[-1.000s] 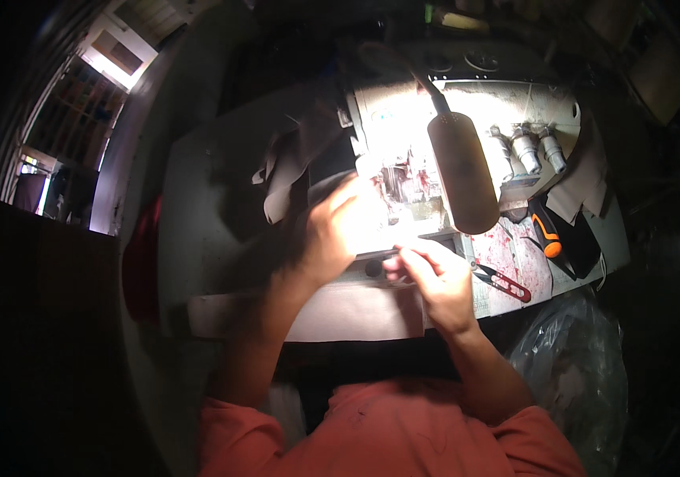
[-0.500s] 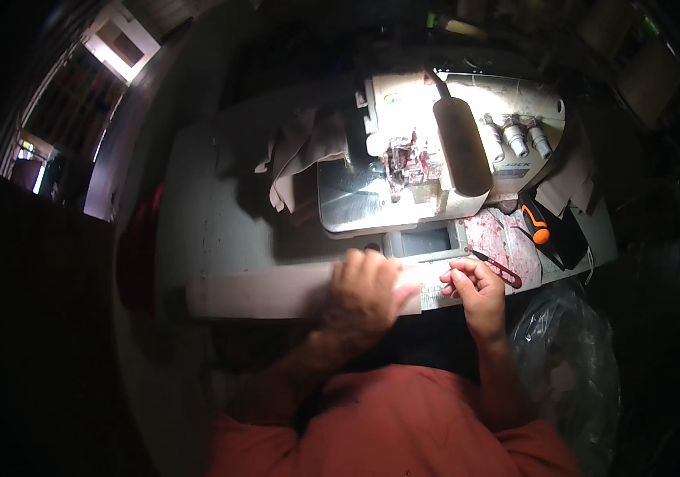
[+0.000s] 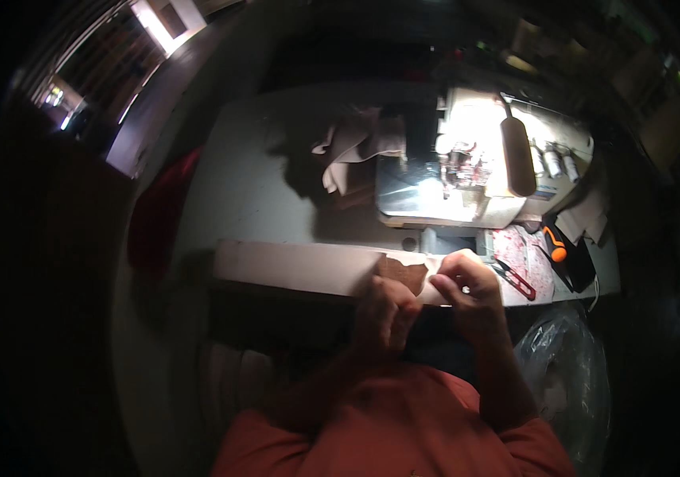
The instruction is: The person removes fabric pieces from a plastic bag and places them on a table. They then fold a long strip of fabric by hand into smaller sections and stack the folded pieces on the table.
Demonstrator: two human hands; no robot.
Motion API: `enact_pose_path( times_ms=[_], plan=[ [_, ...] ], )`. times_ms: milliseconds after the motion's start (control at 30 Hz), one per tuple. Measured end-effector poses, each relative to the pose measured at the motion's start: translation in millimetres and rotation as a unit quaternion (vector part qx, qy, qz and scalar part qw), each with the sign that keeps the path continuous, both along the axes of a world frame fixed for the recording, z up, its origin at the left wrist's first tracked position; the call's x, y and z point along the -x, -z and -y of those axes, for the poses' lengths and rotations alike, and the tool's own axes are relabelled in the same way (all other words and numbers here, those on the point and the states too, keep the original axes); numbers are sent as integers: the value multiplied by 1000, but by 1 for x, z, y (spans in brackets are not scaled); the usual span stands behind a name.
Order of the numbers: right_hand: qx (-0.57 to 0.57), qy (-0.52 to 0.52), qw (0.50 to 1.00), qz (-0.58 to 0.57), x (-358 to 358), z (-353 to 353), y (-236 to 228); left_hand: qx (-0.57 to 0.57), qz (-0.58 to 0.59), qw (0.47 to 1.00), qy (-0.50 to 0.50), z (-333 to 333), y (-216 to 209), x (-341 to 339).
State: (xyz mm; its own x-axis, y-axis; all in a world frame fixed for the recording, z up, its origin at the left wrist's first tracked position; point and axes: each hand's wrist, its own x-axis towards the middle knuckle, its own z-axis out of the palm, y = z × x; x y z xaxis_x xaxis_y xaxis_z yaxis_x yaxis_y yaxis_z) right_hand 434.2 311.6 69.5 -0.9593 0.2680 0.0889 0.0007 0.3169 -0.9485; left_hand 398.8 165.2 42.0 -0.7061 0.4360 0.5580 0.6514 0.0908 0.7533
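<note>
A long pale cloth strip point(image 3: 296, 267) lies along the front edge of the table. Toward its right end a brown patch point(image 3: 404, 274) shows, with an uneven pale edge; whether it is the strip's underside or another piece, I cannot tell. My left hand point(image 3: 388, 312) is closed at the near side of this patch, its fingertips on the strip's edge. Pinched between thumb and fingers, the pale edge right of the patch is in my right hand point(image 3: 471, 288). Behind the hands stands a sewing machine point(image 3: 479, 208), lit by its lamp point(image 3: 518, 159).
Red-handled thread snips point(image 3: 517, 281) and a tool with an orange handle point(image 3: 556, 249) lie at the right on a red-speckled cloth point(image 3: 527, 253). Crumpled pale fabric point(image 3: 356, 155) rests left of the machine. A clear plastic bag point(image 3: 567, 366) hangs below the table's right side.
The view has shifted, so the table and machine sit further right. My left hand has gone from flat on the strip to closed at its near edge; the brown patch now shows between my hands.
</note>
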Motion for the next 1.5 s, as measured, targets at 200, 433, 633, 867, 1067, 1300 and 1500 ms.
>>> enact_pose_path(
  times_ms=[200,433,633,867,1067,1300,1500],
  plan=[
    [132,53,990,24,10,-10,17,30,44,998,-18,22,5,0],
    [-312,-57,938,142,45,10,11,66,217,973,-35,19,20,29],
    [-245,-58,964,90,39,7,10,11,199,980,23,31,14,5],
    [366,-4,930,-31,17,15,-29,-607,496,619,43,72,20,50],
    [441,8,893,83,6,-8,25,-582,303,747,-108,143,-2,109],
    [231,-42,971,53,30,15,15,-550,358,754,-17,119,-21,89],
    [-43,-103,987,-113,77,53,12,-573,392,713,95,109,-52,75]
  ],
)
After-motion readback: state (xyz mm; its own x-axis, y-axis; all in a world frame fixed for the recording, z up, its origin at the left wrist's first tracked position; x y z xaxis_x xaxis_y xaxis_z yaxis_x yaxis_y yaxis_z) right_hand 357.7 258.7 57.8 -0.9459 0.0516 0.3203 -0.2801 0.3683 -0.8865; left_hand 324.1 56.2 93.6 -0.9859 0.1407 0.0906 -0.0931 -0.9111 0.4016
